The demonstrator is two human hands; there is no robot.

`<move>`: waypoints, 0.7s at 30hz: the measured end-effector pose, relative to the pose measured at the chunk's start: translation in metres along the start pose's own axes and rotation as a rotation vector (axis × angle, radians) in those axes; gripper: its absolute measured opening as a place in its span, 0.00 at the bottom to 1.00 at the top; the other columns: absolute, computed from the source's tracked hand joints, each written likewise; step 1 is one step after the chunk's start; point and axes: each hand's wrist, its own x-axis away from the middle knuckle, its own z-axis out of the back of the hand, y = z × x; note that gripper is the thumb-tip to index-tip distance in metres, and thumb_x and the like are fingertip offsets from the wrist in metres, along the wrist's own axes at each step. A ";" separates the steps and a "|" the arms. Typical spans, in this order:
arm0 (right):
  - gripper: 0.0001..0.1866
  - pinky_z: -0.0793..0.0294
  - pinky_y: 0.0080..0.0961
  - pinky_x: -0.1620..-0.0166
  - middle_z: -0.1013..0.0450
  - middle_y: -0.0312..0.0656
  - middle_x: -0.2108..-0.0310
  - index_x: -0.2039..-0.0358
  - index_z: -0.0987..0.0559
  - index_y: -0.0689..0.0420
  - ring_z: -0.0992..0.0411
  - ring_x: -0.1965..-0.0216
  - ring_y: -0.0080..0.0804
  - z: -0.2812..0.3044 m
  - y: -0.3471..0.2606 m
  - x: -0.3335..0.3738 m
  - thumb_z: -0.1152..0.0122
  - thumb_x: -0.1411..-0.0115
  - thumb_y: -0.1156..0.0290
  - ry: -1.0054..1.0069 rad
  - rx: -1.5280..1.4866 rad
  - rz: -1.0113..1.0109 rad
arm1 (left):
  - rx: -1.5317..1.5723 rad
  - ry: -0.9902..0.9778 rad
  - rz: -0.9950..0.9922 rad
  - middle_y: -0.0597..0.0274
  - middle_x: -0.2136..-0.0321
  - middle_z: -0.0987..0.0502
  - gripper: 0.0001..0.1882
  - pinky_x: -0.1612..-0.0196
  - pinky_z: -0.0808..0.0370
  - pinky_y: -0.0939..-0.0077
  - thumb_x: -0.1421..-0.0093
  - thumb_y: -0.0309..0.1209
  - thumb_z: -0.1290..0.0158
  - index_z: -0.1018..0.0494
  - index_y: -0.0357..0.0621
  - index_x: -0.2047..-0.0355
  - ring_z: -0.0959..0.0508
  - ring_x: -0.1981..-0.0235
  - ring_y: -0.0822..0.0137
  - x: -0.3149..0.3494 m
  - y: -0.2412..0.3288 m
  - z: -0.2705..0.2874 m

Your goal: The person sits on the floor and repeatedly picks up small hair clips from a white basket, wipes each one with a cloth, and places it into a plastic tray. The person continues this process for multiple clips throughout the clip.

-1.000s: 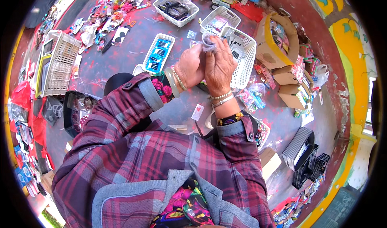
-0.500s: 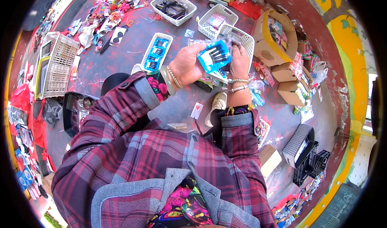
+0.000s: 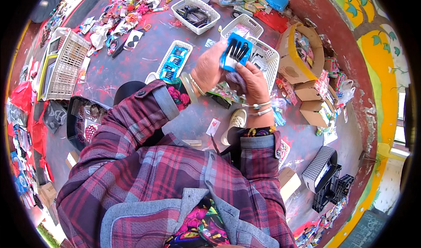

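Both hands hold a blue card [image 3: 236, 51] carrying several slim black pieces that look like hair clips. My left hand [image 3: 209, 69] is closed on its left edge, partly behind it. My right hand [image 3: 255, 82] pinches the lower right edge, thumb on the front. Under the right hand hangs a dark purplish bundle [image 3: 236, 82], whose kind I cannot make out. Left of my hands lies a narrow white basket [image 3: 189, 49] with similar blue cards [image 3: 172, 67]. Just beyond the right hand, a white basket [image 3: 275, 63] contains pale packages.
Farther off stand a white basket of dark items [image 3: 215, 14] and another white basket [image 3: 258, 26]. A cardboard box with a yellow rim [image 3: 284, 55] stands right. A beige crate [image 3: 72, 63] is at left. Hair accessories [image 3: 136, 11] lie heaped far left; a shoe [image 3: 237, 122] shows below my hands.
The blue card has turned more upright and shifted slightly up and right. My right thumb has come round onto its front, and the dark bundle has dropped below the card.
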 end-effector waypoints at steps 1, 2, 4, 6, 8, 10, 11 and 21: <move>0.10 0.29 0.17 0.77 0.27 0.35 0.76 0.65 0.24 0.62 0.29 0.79 0.20 0.008 -0.009 0.005 0.44 0.43 0.68 -0.059 0.067 -0.055 | 0.013 -0.040 0.056 0.57 0.52 0.31 0.23 0.49 0.33 0.71 0.37 0.39 0.62 0.40 0.37 0.46 0.29 0.53 0.68 0.002 0.007 -0.002; 0.11 0.31 0.15 0.78 0.28 0.35 0.77 0.64 0.25 0.62 0.30 0.80 0.19 0.002 -0.020 0.011 0.44 0.43 0.69 -0.074 0.132 -0.079 | 0.244 -0.043 0.225 0.56 0.55 0.29 0.22 0.49 0.32 0.71 0.39 0.39 0.57 0.37 0.35 0.50 0.28 0.53 0.66 -0.008 0.009 0.012; 0.11 0.33 0.14 0.79 0.29 0.33 0.80 0.63 0.24 0.62 0.32 0.82 0.18 0.011 -0.025 0.018 0.44 0.43 0.69 -0.127 0.245 -0.138 | 0.140 -0.101 0.342 0.55 0.58 0.27 0.21 0.49 0.31 0.71 0.42 0.35 0.50 0.34 0.33 0.52 0.26 0.56 0.64 -0.014 0.015 0.014; 0.12 0.33 0.15 0.77 0.30 0.33 0.79 0.62 0.25 0.62 0.32 0.80 0.18 0.025 -0.020 0.016 0.43 0.44 0.69 -0.154 0.355 -0.179 | -0.057 -0.159 0.503 0.55 0.60 0.26 0.19 0.51 0.30 0.72 0.42 0.31 0.49 0.34 0.32 0.53 0.25 0.58 0.65 -0.013 0.011 0.018; 0.13 0.32 0.16 0.76 0.30 0.34 0.78 0.59 0.26 0.62 0.32 0.79 0.19 0.030 -0.017 0.012 0.43 0.44 0.70 -0.114 0.472 -0.196 | -0.034 -0.173 0.563 0.57 0.62 0.26 0.16 0.54 0.28 0.74 0.40 0.30 0.52 0.33 0.33 0.55 0.25 0.60 0.67 -0.013 0.000 0.024; 0.16 0.31 0.17 0.74 0.29 0.36 0.75 0.57 0.27 0.62 0.31 0.76 0.20 0.038 -0.011 0.009 0.42 0.45 0.70 0.116 0.482 0.097 | 0.017 -0.134 0.487 0.57 0.62 0.26 0.15 0.54 0.28 0.72 0.38 0.31 0.56 0.33 0.33 0.55 0.25 0.61 0.67 -0.017 -0.012 0.035; 0.17 0.31 0.17 0.74 0.29 0.36 0.74 0.55 0.28 0.62 0.31 0.75 0.20 0.041 -0.010 0.007 0.42 0.45 0.70 0.226 0.483 0.244 | 0.057 -0.094 0.433 0.58 0.62 0.26 0.16 0.55 0.28 0.71 0.37 0.32 0.58 0.33 0.33 0.54 0.25 0.61 0.67 -0.020 -0.012 0.035; 0.20 0.40 0.36 0.46 0.34 0.50 0.52 0.51 0.31 0.60 0.36 0.49 0.46 -0.033 0.038 -0.021 0.47 0.47 0.73 0.468 1.293 0.907 | 0.359 0.089 0.240 0.59 0.61 0.27 0.13 0.53 0.31 0.71 0.35 0.31 0.66 0.32 0.39 0.60 0.27 0.60 0.67 -0.014 -0.030 0.023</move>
